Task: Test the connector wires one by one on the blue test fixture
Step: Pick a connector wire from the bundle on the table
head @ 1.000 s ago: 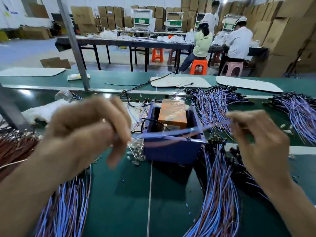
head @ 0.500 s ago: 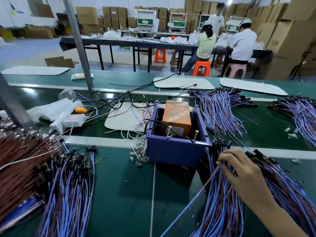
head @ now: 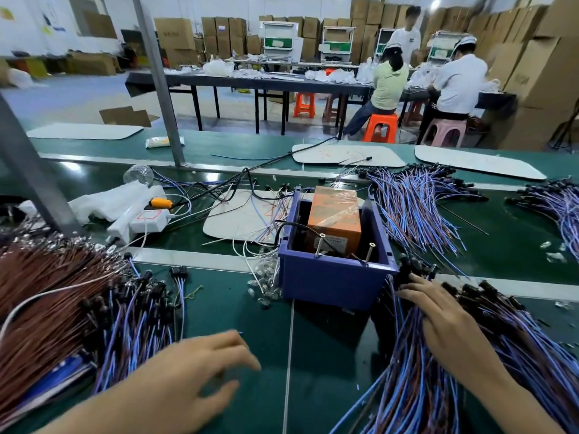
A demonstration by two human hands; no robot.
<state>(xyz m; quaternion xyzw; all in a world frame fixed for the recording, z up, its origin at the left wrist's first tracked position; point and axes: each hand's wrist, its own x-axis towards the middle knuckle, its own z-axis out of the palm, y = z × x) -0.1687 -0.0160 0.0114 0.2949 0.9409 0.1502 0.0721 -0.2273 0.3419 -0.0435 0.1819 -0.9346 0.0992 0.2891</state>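
My left hand (head: pixel 200 371) hovers above the green table (head: pixel 329 355), in front of the blue test fixture (head: pixel 332 283) and to its left. Its fingers are spread and relaxed, blurred at the tips, and they hold nothing. My right hand (head: pixel 445 317) lies on the pile of connector wires (head: pixel 423 386) just right of the fixture. Its fingers are stretched out nearly straight across the strands, with the fingertips (head: pixel 407 288) at the black connector ends beside the fixture's front right corner. I cannot make out a single wire pinched between them.

The fixture is an open blue box standing on the table. An orange block (head: pixel 336 214) wrapped in clear film sits inside it against the back wall, and two screws (head: pixel 321 245) stand up near the front rim. A black cable (head: pixel 291 227) runs in over its left wall.

More blue and purple wires (head: pixel 131 324) lie well left of the fixture, beside a mass of brown wires (head: pixel 47 292). Another fan of wires (head: pixel 413 208) spreads behind it to the right.

The block carries a pale label on its near face, too small to read. A white pad (head: pixel 238 220) left of the fixture bears red scribbles that I cannot read.
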